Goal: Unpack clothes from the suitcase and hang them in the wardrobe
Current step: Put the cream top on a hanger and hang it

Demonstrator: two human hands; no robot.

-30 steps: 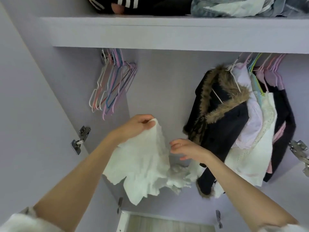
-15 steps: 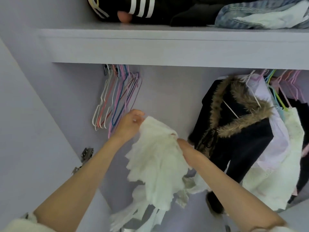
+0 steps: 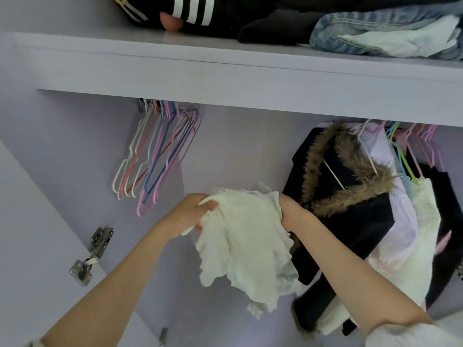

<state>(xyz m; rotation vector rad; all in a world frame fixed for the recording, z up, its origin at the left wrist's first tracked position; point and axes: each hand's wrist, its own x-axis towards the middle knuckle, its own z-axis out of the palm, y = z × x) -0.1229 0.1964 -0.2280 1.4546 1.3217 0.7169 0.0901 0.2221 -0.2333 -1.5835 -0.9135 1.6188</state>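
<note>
Two bare hands were up inside the lilac wardrobe (image 3: 250, 151), holding a crumpled white frilly garment (image 3: 243, 236) between them. The left hand (image 3: 186, 215) had its fingers clenched around the cloth's left edge along with a white hanger (image 3: 204, 202); the right hand (image 3: 290, 211) gripped the right edge, fingers buried in fabric. Empty pastel wire hangers (image 3: 155, 156) hung to the left, a dark fur-trimmed coat (image 3: 350, 196) just right, and folded jeans (image 3: 380, 33) lay on the shelf (image 3: 225, 71) above.
</note>
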